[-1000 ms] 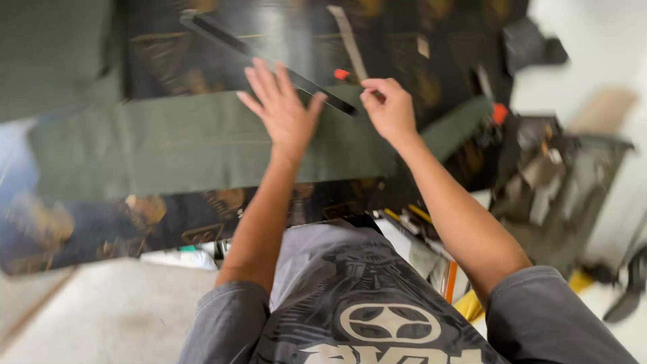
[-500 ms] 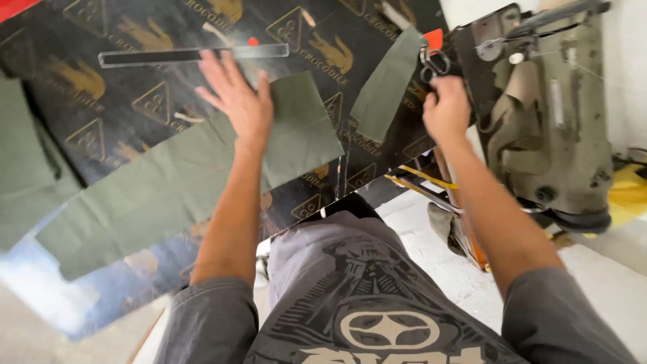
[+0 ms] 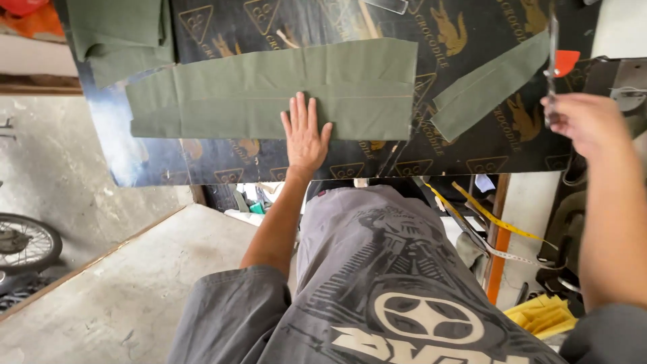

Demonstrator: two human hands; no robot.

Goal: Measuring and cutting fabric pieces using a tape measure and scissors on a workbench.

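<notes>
Fingers of the left hand are lying flat and together on the green fabric piece; at three o'clock, the right hand is gripping scissors.

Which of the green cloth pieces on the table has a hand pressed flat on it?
The long wide piece in the middle: the left hand lies flat on its lower edge. The narrow strip and the folded piece lie untouched.
</notes>
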